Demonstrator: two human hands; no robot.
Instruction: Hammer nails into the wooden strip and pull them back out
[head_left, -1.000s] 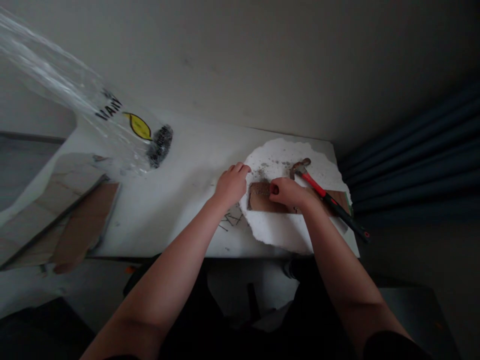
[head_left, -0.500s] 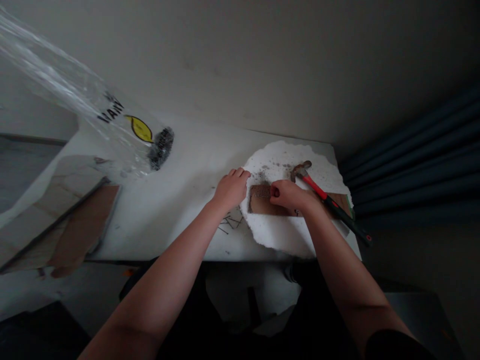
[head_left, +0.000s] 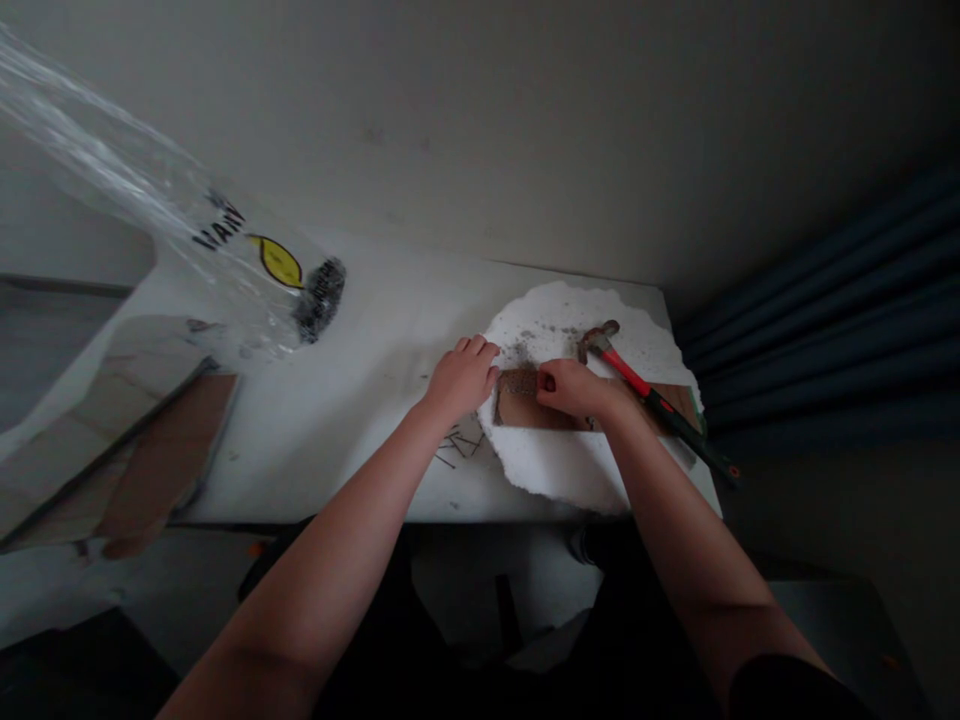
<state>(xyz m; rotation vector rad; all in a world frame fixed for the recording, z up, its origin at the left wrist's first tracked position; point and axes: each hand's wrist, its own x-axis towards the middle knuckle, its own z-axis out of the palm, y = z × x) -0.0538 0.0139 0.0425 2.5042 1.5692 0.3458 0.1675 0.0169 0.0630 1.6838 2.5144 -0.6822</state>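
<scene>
A brown piece of board (head_left: 517, 411) lies on a ragged-edged white slab (head_left: 559, 470) at the right of the table. My right hand (head_left: 568, 388) is over the board with its fingers pinched together; what they hold, if anything, is too small to make out. At the slab's left edge rests my left hand (head_left: 463, 374), fingers laid forward and thumb near the board's left end. A claw hammer (head_left: 637, 383) with a red and black handle lies across the slab, right of my right hand. Several loose nails (head_left: 457, 443) are scattered just below my left hand.
Clear plastic wrap (head_left: 172, 220) with a yellow print hangs over the table's left part. Brown board or cardboard (head_left: 169, 450) lies at the left front. The white table (head_left: 360, 400) meets a wall behind, and a dark curtain (head_left: 825, 330) hangs at the right.
Almost nothing differs. My right hand stays pinched over the board and my left hand at the slab's edge; the whole view has shifted very slightly.
</scene>
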